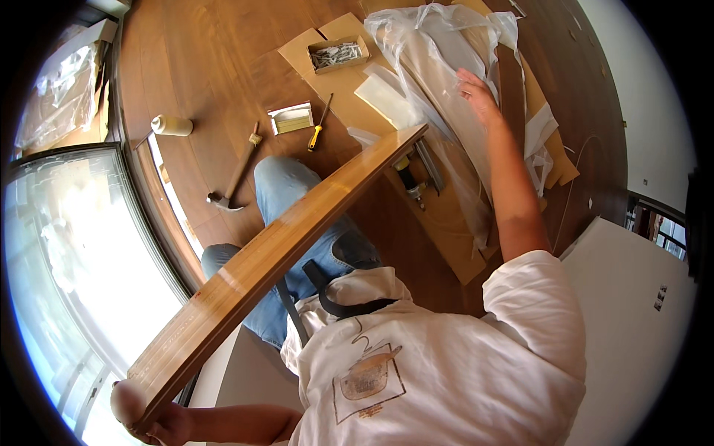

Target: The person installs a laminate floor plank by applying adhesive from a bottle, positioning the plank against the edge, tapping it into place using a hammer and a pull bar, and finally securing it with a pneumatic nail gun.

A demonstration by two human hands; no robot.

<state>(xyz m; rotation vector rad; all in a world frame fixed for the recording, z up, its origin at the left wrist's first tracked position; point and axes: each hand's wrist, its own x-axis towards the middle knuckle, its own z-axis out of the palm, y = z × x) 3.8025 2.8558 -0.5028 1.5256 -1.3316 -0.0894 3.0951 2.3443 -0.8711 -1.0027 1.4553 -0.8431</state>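
Holding the plank point(277, 241), your left hand point(172, 425) likely bears stiff weight; grip both edges. Your right hand point(477, 95) has fingers apart.

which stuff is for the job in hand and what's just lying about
Seemingly in the job:
wooden plank, held by the left hand
clear plastic, under the right hand

Apparently just lying about:
hammer
screwdriver
bottle
drill
box of metal fasteners
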